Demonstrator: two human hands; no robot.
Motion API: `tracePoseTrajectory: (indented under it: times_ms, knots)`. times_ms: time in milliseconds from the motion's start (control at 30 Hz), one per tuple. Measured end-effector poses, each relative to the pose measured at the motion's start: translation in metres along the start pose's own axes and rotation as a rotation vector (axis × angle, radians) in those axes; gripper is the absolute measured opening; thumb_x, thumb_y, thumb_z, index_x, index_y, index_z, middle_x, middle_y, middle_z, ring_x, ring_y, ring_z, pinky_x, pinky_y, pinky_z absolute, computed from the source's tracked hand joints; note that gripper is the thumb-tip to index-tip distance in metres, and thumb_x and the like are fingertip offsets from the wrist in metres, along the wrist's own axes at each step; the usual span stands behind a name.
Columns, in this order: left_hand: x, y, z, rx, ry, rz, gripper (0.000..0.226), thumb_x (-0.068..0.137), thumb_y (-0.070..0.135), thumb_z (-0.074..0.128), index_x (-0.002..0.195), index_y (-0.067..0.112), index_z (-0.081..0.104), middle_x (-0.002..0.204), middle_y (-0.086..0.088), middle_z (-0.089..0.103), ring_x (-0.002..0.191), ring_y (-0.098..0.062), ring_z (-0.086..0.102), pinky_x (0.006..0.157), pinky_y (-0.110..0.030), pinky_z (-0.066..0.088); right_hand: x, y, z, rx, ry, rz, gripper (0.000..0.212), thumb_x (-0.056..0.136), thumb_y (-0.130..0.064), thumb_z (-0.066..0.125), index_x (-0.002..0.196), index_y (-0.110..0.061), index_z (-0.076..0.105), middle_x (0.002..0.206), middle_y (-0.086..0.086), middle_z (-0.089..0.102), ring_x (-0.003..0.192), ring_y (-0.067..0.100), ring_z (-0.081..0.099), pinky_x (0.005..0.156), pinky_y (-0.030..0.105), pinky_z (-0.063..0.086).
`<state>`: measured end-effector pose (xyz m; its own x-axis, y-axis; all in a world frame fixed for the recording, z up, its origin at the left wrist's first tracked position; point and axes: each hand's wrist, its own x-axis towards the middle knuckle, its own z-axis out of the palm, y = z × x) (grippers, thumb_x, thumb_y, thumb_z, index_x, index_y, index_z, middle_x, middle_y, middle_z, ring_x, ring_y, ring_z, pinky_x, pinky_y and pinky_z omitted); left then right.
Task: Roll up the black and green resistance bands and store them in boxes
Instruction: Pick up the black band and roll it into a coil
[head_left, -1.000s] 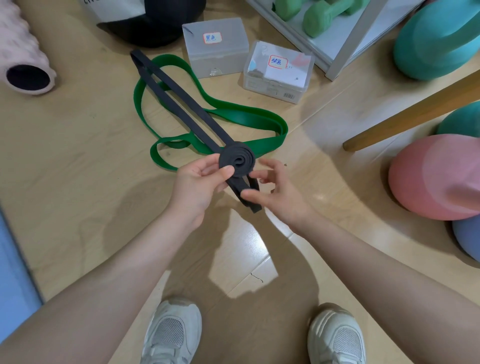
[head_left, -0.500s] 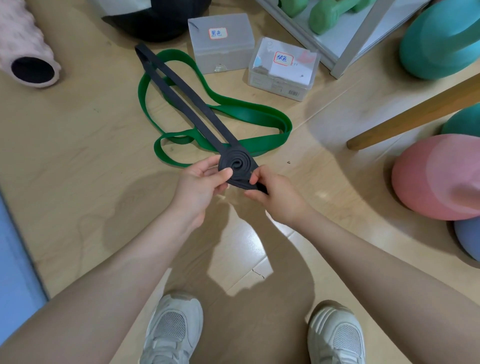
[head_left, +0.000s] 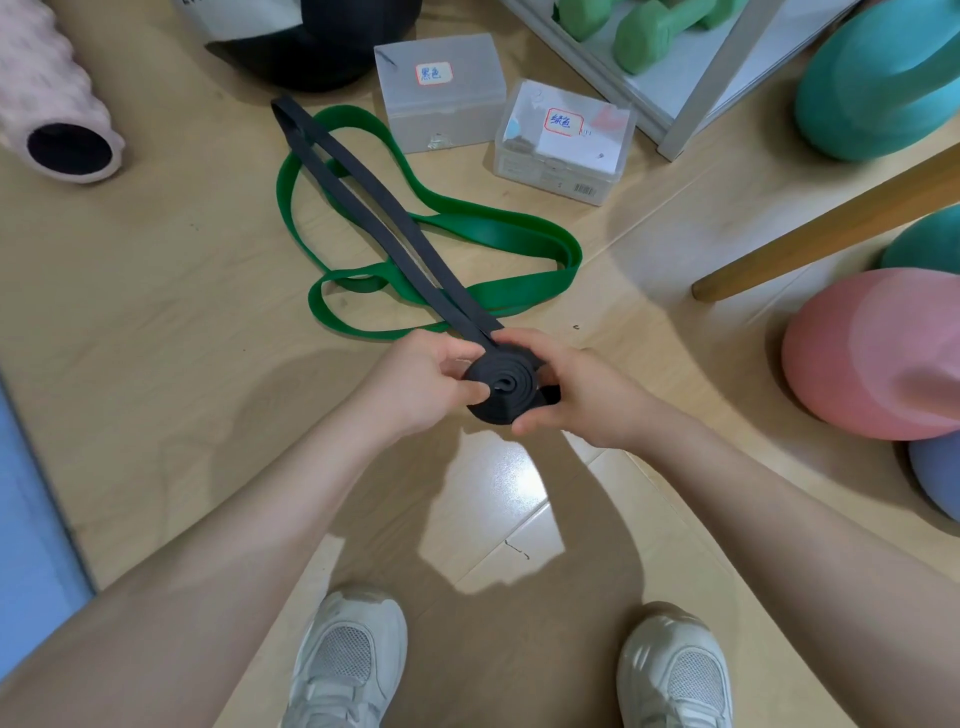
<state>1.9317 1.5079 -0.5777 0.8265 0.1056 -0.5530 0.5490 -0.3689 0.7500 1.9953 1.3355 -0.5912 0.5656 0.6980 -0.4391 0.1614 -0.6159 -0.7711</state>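
Both hands meet over the floor, left hand (head_left: 415, 382) and right hand (head_left: 582, 389) gripping the half-rolled black resistance band (head_left: 501, 387), forearms angled inward.

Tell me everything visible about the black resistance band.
The black resistance band is a flat, matte, rubber-like loop. Its near end is wound into a tight coil, held above the floor between the left hand and right hand. The unrolled rest stretches away as two strips, crossing over the green band.

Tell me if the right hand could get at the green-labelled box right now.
Probably not yet: the right hand and left hand both grip the half-rolled black band. The floor path to the box looks free.
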Motion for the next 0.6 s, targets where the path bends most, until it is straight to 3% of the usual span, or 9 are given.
tracePoseTrajectory:
  times_ms: [100,167,267,400,500,600]
  knots:
    - [-0.001,0.001,-0.001,0.092,-0.089,0.023,0.03,0.079,0.007,0.068,0.105,0.023,0.07,0.095,-0.004,0.073,0.09,-0.019,0.067,0.093,-0.033,0.048,-0.004,0.002,0.005,-0.086,0.005,-0.039,0.086,0.067,-0.019,0.081,0.138,-0.037,0.037,0.117,-0.002,0.065,0.104,0.021,0.061,0.095,0.037,0.046]
    - [-0.002,0.003,-0.003,0.028,-0.101,0.009,0.026,0.078,0.006,0.07,0.097,0.023,0.071,0.093,-0.006,0.073,0.091,-0.021,0.067,0.09,-0.032,0.048,-0.006,0.002,0.008,-0.018,0.025,-0.072,0.079,0.067,-0.015,0.081,0.134,-0.034,0.045,0.11,-0.003,0.067,0.099,0.019,0.063,0.092,0.034,0.048]
    - [-0.001,0.003,-0.004,-0.194,-0.046,-0.053,0.019,0.079,0.007,0.069,0.092,0.021,0.068,0.093,-0.002,0.07,0.087,-0.016,0.064,0.079,-0.026,0.05,-0.007,-0.003,0.008,0.122,0.12,-0.077,0.071,0.068,-0.009,0.08,0.13,-0.026,0.049,0.098,-0.004,0.066,0.085,0.013,0.065,0.084,0.027,0.051]
    - [0.0,0.003,0.005,-0.783,0.031,-0.113,0.021,0.085,0.015,0.062,0.106,0.014,0.062,0.102,-0.005,0.069,0.091,-0.016,0.065,0.081,-0.026,0.052,0.001,-0.015,0.01,0.46,0.285,-0.085,0.061,0.069,-0.003,0.078,0.117,-0.032,0.051,0.081,-0.007,0.066,0.064,0.003,0.059,0.069,0.019,0.048]
    - [-0.008,0.001,0.023,-0.941,0.061,-0.084,0.009,0.085,0.015,0.06,0.094,0.015,0.062,0.088,-0.002,0.068,0.076,-0.012,0.063,0.074,-0.024,0.054,0.005,-0.018,0.018,0.636,0.392,-0.07,0.059,0.071,-0.004,0.077,0.122,-0.021,0.052,0.085,0.0,0.069,0.068,0.003,0.062,0.071,0.022,0.05]
    - [-0.01,-0.001,0.033,-1.001,0.14,-0.081,0.006,0.085,0.015,0.061,0.09,0.018,0.062,0.088,-0.001,0.064,0.075,-0.012,0.057,0.074,-0.021,0.05,0.006,-0.019,0.023,0.694,0.431,-0.068,0.062,0.072,-0.003,0.077,0.126,-0.015,0.05,0.097,0.003,0.068,0.079,0.006,0.065,0.079,0.028,0.052]
